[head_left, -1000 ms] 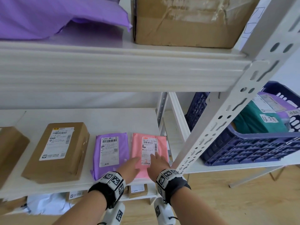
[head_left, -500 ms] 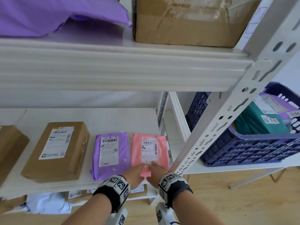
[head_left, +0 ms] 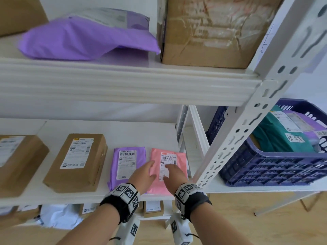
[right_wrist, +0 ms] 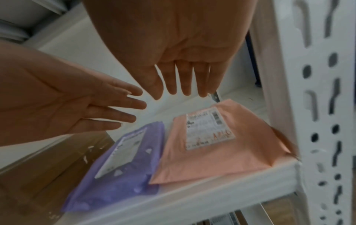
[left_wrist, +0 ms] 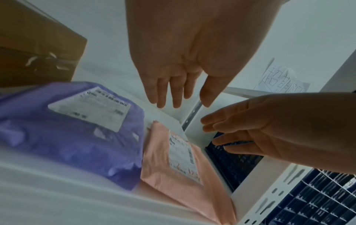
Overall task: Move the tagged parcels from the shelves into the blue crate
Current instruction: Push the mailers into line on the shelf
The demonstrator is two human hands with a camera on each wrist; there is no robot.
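A pink parcel with a white label lies at the right end of the middle shelf, next to a purple parcel. Both my hands hover just over the pink parcel with straight fingers and hold nothing: the left hand over its left edge, the right hand over its label. In the wrist views the left hand and right hand show spread fingers clear of the pink parcel. The blue crate stands to the right and holds a green parcel.
A white slotted upright stands between the pink parcel and the crate. Two brown boxes lie further left on the shelf. Above are a purple bag and a large carton. More parcels sit on the shelf below.
Both hands drew back toward the shelf's front edge, then came forward again over the pink parcel. The pink parcel has stayed in place.
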